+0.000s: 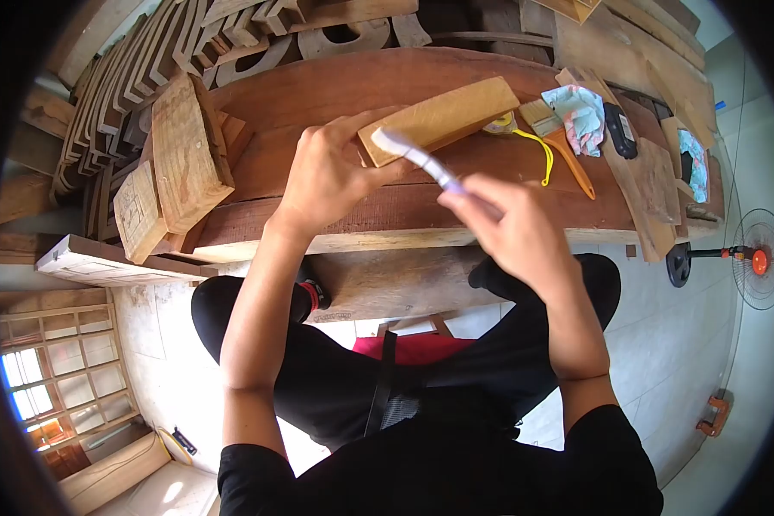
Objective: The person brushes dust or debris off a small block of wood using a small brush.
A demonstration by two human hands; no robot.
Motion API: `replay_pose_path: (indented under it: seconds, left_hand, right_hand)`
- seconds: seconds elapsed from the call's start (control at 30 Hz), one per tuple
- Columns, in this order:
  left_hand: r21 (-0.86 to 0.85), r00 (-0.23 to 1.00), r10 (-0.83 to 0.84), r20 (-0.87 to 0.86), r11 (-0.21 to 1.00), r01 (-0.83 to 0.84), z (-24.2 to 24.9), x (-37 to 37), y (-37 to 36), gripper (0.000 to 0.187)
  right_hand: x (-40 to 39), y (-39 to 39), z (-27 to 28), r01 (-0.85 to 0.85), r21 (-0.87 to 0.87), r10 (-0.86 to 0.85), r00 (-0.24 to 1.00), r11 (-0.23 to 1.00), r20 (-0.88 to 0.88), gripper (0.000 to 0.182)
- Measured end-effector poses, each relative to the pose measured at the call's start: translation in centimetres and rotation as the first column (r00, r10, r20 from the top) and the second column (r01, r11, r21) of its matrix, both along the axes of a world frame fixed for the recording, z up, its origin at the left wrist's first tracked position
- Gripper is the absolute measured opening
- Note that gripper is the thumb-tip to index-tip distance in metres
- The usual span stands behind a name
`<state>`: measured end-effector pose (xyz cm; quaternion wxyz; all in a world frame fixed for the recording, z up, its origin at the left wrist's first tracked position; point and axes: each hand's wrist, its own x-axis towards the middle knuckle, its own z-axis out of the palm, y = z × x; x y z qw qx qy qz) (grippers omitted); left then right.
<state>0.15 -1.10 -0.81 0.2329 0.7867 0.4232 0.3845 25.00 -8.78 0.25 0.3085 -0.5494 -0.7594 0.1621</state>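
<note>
My left hand (331, 168) grips the near end of a light wooden block (447, 116), which is tilted up over the dark wooden bench. Some of its fingers are hidden behind the block. In my right hand (512, 224) is a toothbrush (421, 159) with a white and purple handle. Its white head lies against the block's near end, close to my left fingers. Just beyond the block's right side are a tape measure (500, 125) with a yellow strap and a paintbrush (568, 155) with an orange handle.
The reddish-brown bench (318, 86) spans the view. A crumpled patterned cloth (578, 116) and a black device (619, 131) lie at right. Wooden blocks (185, 155) stand at left, with curved wood pieces (138, 73) stacked behind. A fan (758, 260) is at far right.
</note>
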Motion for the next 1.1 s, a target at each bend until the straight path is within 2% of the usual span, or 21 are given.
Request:
replay_pose_path:
  seconds: [0.03,0.07,0.1,0.17,0.2,0.3,0.33,0.43,0.47,0.57,0.6,0.63,0.7,0.77,0.83,0.87,0.9,0.97,1.0,1.03,1.1]
  left_hand:
    - [-0.030,1.000,0.020,-0.002,0.999,-0.020,0.2,0.1,0.0,0.066]
    - [-0.063,0.999,0.036,-0.007,0.997,-0.036,0.6,0.3,-0.1,0.066]
    - [-0.099,0.998,0.057,-0.010,0.993,-0.058,0.7,0.4,-0.3,0.066]
    - [-0.018,0.999,0.024,0.023,1.000,-0.024,0.2,0.3,-0.1,0.065]
    - [0.032,0.999,0.013,0.043,0.999,-0.014,0.1,0.4,0.1,0.065]
    - [-0.046,1.000,0.012,-0.008,0.999,-0.012,0.3,0.0,0.2,0.065]
    - [-0.070,1.000,0.015,-0.015,0.997,-0.016,0.6,0.0,0.1,0.065]
    - [-0.092,1.000,0.021,0.003,0.995,-0.021,0.9,0.5,-0.1,0.065]
    - [-0.062,1.000,0.011,0.017,0.998,-0.010,0.4,0.4,0.1,0.065]
    - [0.020,0.999,0.034,0.000,0.999,-0.034,-0.5,-0.1,0.5,0.065]
    - [0.042,0.999,0.045,-0.019,0.998,-0.044,-0.7,-0.2,0.5,0.066]
    - [0.012,0.999,0.028,-0.016,1.000,-0.027,-0.4,-0.1,0.3,0.066]
    - [-0.031,1.000,0.015,0.013,0.999,-0.015,0.6,0.5,0.1,0.068]
    - [-0.026,0.999,0.050,-0.019,0.998,-0.050,0.0,0.0,0.4,0.069]
    - [-0.081,0.997,0.064,-0.041,0.994,-0.067,0.2,0.0,0.3,0.069]
    - [-0.133,0.997,0.068,-0.038,0.989,-0.072,0.5,0.2,0.2,0.068]
    - [-0.189,0.997,0.075,-0.031,0.979,-0.079,0.8,0.3,0.0,0.067]
    - [-0.117,0.999,0.041,-0.009,0.992,-0.042,1.3,0.5,-0.4,0.067]
    - [-0.075,1.000,0.024,0.010,0.997,-0.024,1.4,0.7,-0.3,0.067]
    - [-0.050,1.000,0.009,0.023,0.999,-0.007,0.8,0.5,0.2,0.066]
    - [-0.012,0.999,-0.029,0.033,0.999,0.029,-0.2,0.0,0.8,0.065]
  right_hand:
    - [-0.6,-0.2,0.3,-0.073,0.019,0.072,0.996,0.997,0.054,0.028]
    - [-0.3,-0.4,1.5,0.011,-0.147,-0.005,0.999,0.989,0.042,0.028]
    - [0.5,0.6,0.9,0.064,-0.200,-0.084,0.992,0.978,-0.094,0.028]
    - [1.7,1.5,1.8,0.201,-0.108,-0.201,0.979,0.974,0.014,0.027]
    - [1.5,0.8,1.0,0.147,-0.199,-0.164,0.984,0.969,-0.074,0.028]
    - [0.2,-0.6,1.1,-0.036,-0.099,0.044,0.995,0.994,0.085,0.031]
    - [0.1,-0.5,2.2,0.078,-0.212,-0.074,0.997,0.974,0.028,0.030]
    - [2.2,1.4,1.2,0.219,0.014,-0.219,0.975,0.976,0.023,0.029]
    - [1.6,0.8,0.9,0.204,-0.147,-0.205,0.979,0.968,0.010,0.028]
    - [0.0,-0.7,0.6,-0.024,-0.047,0.029,0.992,0.999,0.120,0.031]
    - [0.2,-0.4,1.5,0.075,-0.148,-0.066,0.995,0.986,0.069,0.032]
    - [1.2,1.0,0.6,0.116,-0.111,-0.119,0.993,0.987,-0.020,0.033]
    - [2.7,1.5,1.5,0.199,-0.008,-0.198,0.979,0.980,0.047,0.033]
    - [1.1,0.0,0.5,0.125,-0.088,-0.125,0.992,0.988,0.001,0.033]
    - [0.1,-0.4,0.5,-0.024,0.015,0.021,0.988,1.000,0.152,0.032]
    - [0.4,-0.2,1.4,0.065,-0.094,-0.052,0.990,0.993,0.135,0.031]
    - [1.4,1.0,0.0,0.103,-0.072,-0.106,0.993,0.992,-0.046,0.032]
    - [3.1,2.2,0.8,0.277,0.045,-0.280,0.954,0.960,0.105,0.032]
    - [2.1,1.3,1.5,0.313,-0.007,-0.311,0.946,0.950,0.093,0.032]
    - [0.8,0.4,1.8,0.280,-0.117,-0.266,0.956,0.953,0.124,0.031]
    - [-0.6,-0.8,0.7,0.002,0.058,-0.010,0.990,0.998,0.142,0.030]
